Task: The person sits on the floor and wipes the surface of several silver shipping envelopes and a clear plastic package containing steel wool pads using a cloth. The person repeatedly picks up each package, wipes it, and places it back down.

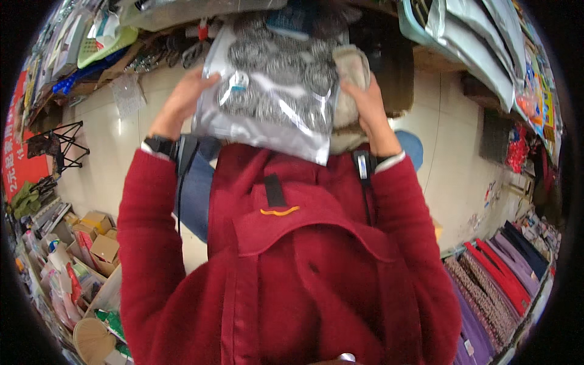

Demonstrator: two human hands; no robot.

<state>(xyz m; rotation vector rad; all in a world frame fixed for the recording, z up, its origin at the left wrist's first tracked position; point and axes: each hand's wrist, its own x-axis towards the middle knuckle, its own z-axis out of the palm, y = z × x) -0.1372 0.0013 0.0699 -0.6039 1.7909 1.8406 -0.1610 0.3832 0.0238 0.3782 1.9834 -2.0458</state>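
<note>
A clear plastic bag (267,129) packed with several round grey steel wool scourers (284,66) lies in front of me, its shiny lower edge toward my lap. My left hand (182,100) is closed on the bag's left edge, thumb on top and the other fingers hidden beneath. A beige-grey cloth (348,68), perhaps a glove, sits along the bag's right side. My right hand (369,108) is closed around it, thumb on top. Whether those fingers also grip the bag cannot be seen.
Beyond the bag is a low shelf with a green basket (109,48) and a pale blue bin (423,27) of grey packages. A folding stool (64,146) stands left. Cardboard boxes (100,243) lie lower left, folded trousers (496,267) lower right.
</note>
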